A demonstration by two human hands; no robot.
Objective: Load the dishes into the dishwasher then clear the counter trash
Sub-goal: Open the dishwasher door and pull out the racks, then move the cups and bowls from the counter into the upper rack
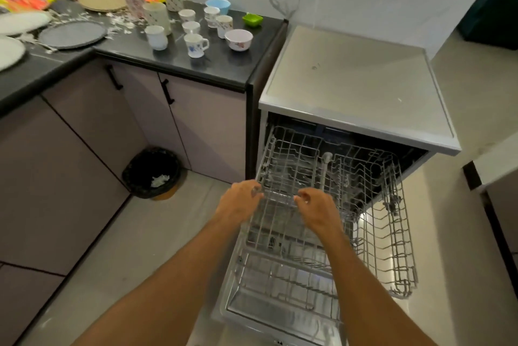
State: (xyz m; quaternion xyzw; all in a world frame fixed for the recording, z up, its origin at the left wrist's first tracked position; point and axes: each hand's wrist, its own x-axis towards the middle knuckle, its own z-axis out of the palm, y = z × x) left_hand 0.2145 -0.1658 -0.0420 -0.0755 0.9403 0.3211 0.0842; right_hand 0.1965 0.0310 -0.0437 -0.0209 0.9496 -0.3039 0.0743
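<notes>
The dishwasher point(358, 85) stands open at the right, its door point(252, 306) folded down. Its upper wire rack point(378, 205) is pulled out and holds nothing that I can see. My left hand point(241, 201) and my right hand point(318, 208) both grip the rack's front edge, fingers curled over the wire. On the dark counter point(224, 68) stand several white cups point(196, 45), a white flowered bowl point(238, 40), a blue bowl point(218, 5), a small green dish point(252, 20), tall mugs point(157, 16) and plates point(73, 34). Torn paper scraps point(120, 21) and bright wrappers point(30, 0) lie among them.
A black-lined trash bin point(152, 173) with white paper inside sits on the floor in the cabinet corner. Cabinet doors with black handles point(168, 92) run below the counter. A lower rack point(280, 275) shows under the upper one. Light tiled floor lies left of the door.
</notes>
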